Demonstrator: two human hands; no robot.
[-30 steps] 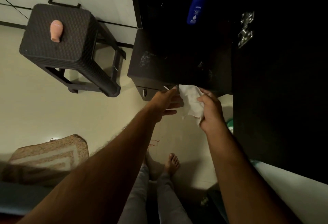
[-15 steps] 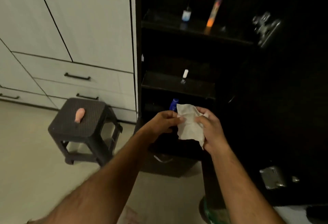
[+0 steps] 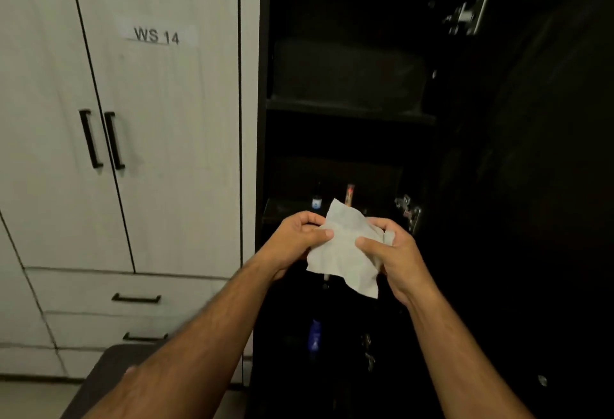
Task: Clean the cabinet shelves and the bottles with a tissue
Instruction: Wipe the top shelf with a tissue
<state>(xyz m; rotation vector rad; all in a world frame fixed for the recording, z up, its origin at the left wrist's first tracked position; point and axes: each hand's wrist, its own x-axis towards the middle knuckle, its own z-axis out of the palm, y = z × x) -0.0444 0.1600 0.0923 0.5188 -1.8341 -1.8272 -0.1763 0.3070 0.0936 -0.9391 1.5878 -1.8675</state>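
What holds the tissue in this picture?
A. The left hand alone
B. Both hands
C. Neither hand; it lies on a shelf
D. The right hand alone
B: the left hand and the right hand each pinch a side of the tissue in front of the open cabinet.

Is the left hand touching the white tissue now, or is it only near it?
Touching. In the head view the left hand pinches the tissue's left edge, thumb lying on the paper, while the right hand holds the other side.
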